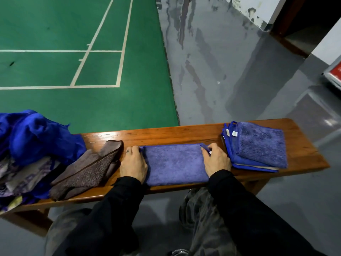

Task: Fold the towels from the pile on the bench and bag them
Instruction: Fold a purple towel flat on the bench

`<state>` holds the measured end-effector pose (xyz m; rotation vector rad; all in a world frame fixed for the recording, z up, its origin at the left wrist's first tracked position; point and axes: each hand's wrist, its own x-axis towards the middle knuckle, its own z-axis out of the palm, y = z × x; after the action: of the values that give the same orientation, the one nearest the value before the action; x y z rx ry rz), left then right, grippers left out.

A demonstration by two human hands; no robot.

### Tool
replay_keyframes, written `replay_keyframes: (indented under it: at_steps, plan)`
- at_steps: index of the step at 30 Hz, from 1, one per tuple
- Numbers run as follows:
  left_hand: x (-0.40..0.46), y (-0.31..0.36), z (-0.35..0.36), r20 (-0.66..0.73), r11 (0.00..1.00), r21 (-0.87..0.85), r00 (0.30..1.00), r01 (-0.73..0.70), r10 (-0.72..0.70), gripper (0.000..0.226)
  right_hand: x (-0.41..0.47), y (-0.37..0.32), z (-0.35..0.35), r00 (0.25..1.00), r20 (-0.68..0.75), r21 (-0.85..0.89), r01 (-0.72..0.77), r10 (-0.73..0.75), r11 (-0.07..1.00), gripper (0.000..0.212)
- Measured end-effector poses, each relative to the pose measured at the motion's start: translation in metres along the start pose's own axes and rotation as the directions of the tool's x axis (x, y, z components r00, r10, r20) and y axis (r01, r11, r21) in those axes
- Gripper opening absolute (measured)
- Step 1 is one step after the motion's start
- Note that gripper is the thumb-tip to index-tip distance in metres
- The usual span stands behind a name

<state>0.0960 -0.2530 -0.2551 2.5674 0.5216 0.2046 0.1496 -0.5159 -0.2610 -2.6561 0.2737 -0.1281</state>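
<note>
Both sleeves (239, 209) reach a blue towel (175, 163) beside the blue bag (36, 133).

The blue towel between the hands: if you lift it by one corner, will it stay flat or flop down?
The blue towel would probably flop and unfold: it is soft, fuzzy cloth lying limp on the bench. It likely feels light, being thin. The left hand and right hand sit at its two ends, which suggests it needs both to stay neat.
</note>
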Motion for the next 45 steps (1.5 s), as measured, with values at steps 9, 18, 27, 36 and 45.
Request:
replay_keyframes:
  at_steps: [9,18,27,36,45]
  plan:
    - [-0.034,-0.020,-0.008,-0.026,0.889,0.132,0.895,-0.438,0.445,0.054,-0.024,-0.020,-0.012,0.939,-0.224,-0.196,0.220,-0.262,0.956,0.079]
    - [-0.100,-0.059,-0.001,0.017,0.732,0.413,0.809,-0.541,0.588,0.054,-0.126,-0.056,0.038,0.542,0.480,-0.187,0.831,-0.690,0.524,0.109]
    - [-0.126,-0.051,-0.018,0.010,0.701,0.073,0.703,-0.710,0.711,0.076,-0.116,-0.043,0.017,0.608,0.315,0.213,0.703,-0.729,0.678,0.042]
    - [-0.093,-0.038,-0.029,0.140,0.803,-0.292,0.808,-0.519,0.572,0.041,-0.081,-0.025,-0.025,0.700,0.445,0.688,0.132,-0.559,0.713,0.026]
    - [-0.065,0.001,-0.010,0.201,0.944,-0.325,0.970,-0.063,0.134,0.039,-0.051,-0.022,-0.002,0.958,0.263,0.479,-0.027,-0.115,0.877,0.021]
